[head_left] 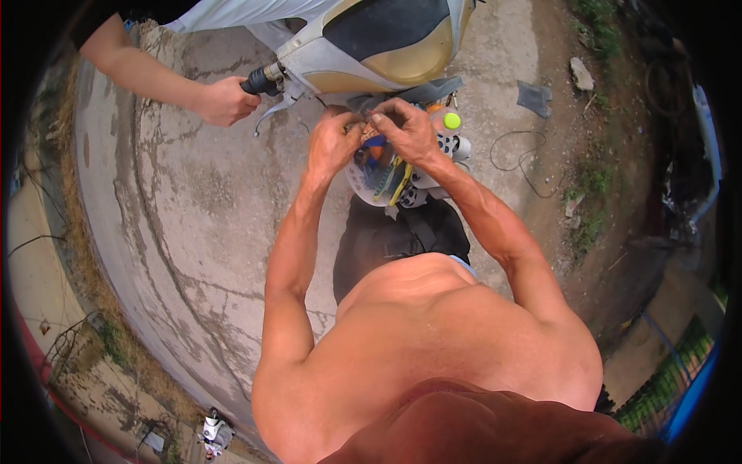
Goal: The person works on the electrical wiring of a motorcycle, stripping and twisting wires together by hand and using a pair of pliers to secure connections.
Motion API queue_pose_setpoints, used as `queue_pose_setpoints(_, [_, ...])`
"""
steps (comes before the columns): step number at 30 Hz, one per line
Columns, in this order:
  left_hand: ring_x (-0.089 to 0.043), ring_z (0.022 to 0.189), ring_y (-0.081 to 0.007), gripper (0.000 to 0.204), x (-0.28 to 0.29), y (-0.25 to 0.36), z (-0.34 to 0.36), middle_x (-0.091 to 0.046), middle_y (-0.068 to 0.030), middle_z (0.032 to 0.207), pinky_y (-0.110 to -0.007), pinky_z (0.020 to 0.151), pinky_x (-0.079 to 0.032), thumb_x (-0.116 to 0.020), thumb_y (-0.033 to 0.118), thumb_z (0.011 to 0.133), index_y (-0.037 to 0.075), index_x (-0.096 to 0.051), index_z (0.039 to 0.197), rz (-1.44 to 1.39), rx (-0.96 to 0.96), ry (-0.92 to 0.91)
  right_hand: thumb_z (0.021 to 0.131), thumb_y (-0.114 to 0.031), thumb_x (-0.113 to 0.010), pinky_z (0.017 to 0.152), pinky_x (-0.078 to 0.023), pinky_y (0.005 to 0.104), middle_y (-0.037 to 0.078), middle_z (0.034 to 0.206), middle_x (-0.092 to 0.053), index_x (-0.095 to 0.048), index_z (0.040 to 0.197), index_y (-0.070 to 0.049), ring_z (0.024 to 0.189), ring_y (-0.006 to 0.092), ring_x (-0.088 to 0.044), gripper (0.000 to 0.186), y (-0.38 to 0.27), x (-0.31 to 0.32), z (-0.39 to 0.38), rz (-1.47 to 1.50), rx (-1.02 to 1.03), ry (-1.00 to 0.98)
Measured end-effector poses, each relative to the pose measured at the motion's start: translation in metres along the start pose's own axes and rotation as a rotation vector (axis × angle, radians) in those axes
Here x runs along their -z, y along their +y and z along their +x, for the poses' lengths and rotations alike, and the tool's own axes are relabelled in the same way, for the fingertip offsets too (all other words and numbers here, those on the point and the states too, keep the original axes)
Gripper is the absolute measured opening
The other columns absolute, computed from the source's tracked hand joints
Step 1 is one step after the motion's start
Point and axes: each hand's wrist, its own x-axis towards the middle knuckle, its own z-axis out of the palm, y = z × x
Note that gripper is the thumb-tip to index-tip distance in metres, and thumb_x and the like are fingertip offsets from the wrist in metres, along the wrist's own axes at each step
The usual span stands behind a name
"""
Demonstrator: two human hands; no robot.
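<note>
My left hand point(334, 141) and my right hand point(407, 135) are close together in front of the scooter point(379, 46). Both have their fingers pinched at the tips, and what lies between them is too small to make out. A short dark wire shows just above my left hand. Below my hands is a clear tub point(357, 184) of mixed tools and parts, partly hidden by them. A yellow-handled tool point(401, 182) sticks up in it. Another person's hand point(226, 101) is beside the scooter's black handlebar grip point(259, 80), above the brake lever point(270, 114).
A bottle with a bright green cap point(452, 121) stands right of my right hand. A grey flat piece point(533, 99) and a thin loop of wire point(519, 147) lie on the cracked concrete. A pale rock point(581, 74) sits by the dirt edge.
</note>
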Motion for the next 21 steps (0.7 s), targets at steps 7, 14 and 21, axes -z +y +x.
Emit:
queue_pose_setpoints(7, [-0.073,0.087,-0.0227,0.017,-0.008,0.001,-0.015,-0.076,-0.0139,0.097,-0.033,0.076,-0.058,-0.075,0.005,0.091,-0.001,-0.078,0.107,-0.422,0.209,0.32,0.096,-0.021,-0.075,0.071,-0.056,0.0332,0.011,0.091,-0.073,-0.076,0.104,0.002,0.08,0.0178,-0.071,0.025,-0.006,-0.034,0.015,-0.009,0.024,0.085])
queue_pose_setpoints(14, [-0.072,0.096,-0.0157,0.032,0.003,-0.004,-0.021,-0.077,-0.0145,0.108,-0.028,0.083,-0.059,-0.072,-0.001,0.096,-0.009,-0.066,0.127,-0.797,0.253,0.3,0.093,-0.021,-0.077,0.073,-0.057,0.0359,0.017,0.097,-0.076,-0.079,0.106,0.001,0.082,0.0222,-0.074,0.026,-0.011,-0.036,0.02,-0.03,-0.064,-0.029])
queue_pose_setpoints(21, [-0.073,0.102,-0.0185,0.03,0.004,-0.009,-0.025,-0.076,-0.0162,0.112,-0.03,0.09,-0.061,-0.07,-0.003,0.097,-0.008,-0.067,0.126,-0.871,0.222,0.264,0.093,-0.022,-0.077,0.073,-0.057,0.0372,0.019,0.099,-0.077,-0.079,0.108,0.002,0.083,0.0247,-0.075,0.028,-0.024,-0.031,0.027,-0.133,-0.135,-0.113])
